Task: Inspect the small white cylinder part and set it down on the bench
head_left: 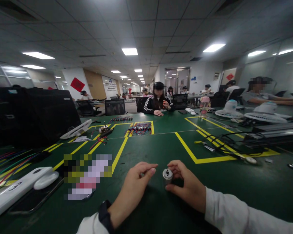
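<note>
A short silver metal cylinder (pixel 167 175), its top face showing a round centre and dark holes, stands upright low in the middle of the view. My right hand (pixel 184 178) is closed around its right side, thumb in front and fingers behind. To the left of the cylinder and apart from it is my left hand (pixel 139 177), its thumb drawn up against the fingertips. Anything between those tips is too small or hidden to make out. The green tabletop (pixel 158 148) lies beneath both hands.
Left are a blurred-out patch (pixel 88 177), a dark phone (pixel 36 195), a white power strip (pixel 19 191) and wires. Bundled wires (pixel 140 128) lie ahead. Black cables (pixel 219 143), metal bars (pixel 275 133) and fans (pixel 230 109) are right. A person (pixel 158 100) sits opposite.
</note>
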`<state>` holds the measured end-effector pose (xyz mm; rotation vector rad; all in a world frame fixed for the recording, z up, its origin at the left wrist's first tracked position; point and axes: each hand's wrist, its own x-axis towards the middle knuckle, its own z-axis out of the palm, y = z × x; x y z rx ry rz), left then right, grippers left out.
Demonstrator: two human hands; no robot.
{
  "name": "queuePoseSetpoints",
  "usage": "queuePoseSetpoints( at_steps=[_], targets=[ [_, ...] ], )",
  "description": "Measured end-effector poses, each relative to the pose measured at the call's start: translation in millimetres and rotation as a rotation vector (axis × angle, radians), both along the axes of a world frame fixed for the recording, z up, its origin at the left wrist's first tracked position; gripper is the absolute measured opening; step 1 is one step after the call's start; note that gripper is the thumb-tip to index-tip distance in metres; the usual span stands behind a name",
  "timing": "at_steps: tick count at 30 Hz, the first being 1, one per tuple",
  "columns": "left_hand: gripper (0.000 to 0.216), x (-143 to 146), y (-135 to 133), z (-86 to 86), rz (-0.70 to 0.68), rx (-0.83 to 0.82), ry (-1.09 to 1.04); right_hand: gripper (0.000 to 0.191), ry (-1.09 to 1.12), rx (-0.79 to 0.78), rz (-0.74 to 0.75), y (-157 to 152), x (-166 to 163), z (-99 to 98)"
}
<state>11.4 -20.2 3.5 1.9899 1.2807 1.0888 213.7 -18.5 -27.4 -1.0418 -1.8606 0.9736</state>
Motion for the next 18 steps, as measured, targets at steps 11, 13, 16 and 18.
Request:
queuePoseSetpoints(
  at_steps=[11,13,16,18],
  targets=[
    [0.033,-8,-5,-19.7,-0.047,-0.05,0.172,0.037,-0.07,0.045,0.029,-5,3,8.3],
    [0.035,-17,-9,-15.7,-0.032,-0.066,0.114,0.037,-0.084,0.079,-0.019,-5,14,8.5],
    [0.03,-43,-23,-11.0,0.032,-0.127,0.041,0.042,-0.136,0.171,-0.169,-2,51,3.4],
    [0.029,-68,-35,-10.4,0.081,-0.179,0.018,0.047,-0.198,0.223,-0.322,1,88,-2.4]
  ],
)
